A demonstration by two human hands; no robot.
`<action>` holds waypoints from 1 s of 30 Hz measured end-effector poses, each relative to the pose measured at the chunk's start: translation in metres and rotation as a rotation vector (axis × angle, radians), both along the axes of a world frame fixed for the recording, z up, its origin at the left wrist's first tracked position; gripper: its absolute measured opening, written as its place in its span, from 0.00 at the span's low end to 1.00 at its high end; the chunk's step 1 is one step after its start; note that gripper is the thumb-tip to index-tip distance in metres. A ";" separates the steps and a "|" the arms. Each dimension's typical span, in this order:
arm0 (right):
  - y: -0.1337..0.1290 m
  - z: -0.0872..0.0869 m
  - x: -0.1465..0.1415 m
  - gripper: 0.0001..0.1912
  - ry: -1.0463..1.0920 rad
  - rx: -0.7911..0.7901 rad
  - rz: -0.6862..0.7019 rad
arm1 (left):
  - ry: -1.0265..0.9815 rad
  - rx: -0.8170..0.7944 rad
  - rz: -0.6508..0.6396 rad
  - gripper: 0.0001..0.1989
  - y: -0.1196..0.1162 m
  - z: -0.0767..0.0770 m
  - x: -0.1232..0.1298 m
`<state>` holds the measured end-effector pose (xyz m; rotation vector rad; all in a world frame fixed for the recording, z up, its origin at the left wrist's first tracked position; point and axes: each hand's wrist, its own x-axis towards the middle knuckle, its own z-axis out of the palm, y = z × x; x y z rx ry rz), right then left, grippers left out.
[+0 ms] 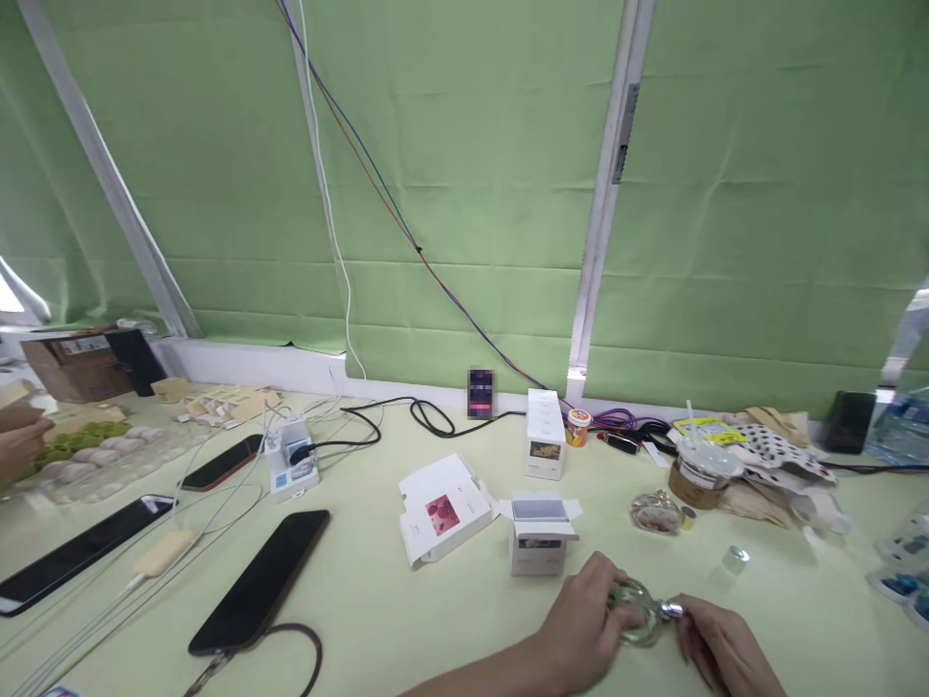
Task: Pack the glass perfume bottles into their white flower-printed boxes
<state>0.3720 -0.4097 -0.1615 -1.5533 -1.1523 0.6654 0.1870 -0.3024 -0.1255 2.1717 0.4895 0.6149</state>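
Near the front edge, right of centre, my left hand is closed around a round clear glass bottle. The bottle lies tilted on its side, its silver neck pointing right. My right hand pinches at the end of that neck with its fingertips. An open white box stands behind my left hand, flaps spread. To its left lies a flattened white carton with a red picture. A second glass bottle lies behind my hands, and a silver cap sits to the right.
A row of white boxes and an orange tub stand at the back. A lidded plastic cup is at right. Phones, cables and a power strip occupy the left. Another person's hand is at far left.
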 end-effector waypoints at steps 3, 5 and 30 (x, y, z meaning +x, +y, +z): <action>-0.002 0.006 0.002 0.20 -0.064 0.148 -0.048 | -0.026 -0.021 0.030 0.13 0.001 0.000 0.000; -0.003 0.009 0.004 0.17 -0.201 0.206 -0.022 | -0.034 -0.028 0.043 0.13 0.001 0.000 0.000; -0.006 -0.010 0.009 0.30 -0.311 0.060 0.011 | 0.075 0.144 -0.080 0.13 -0.002 0.002 -0.002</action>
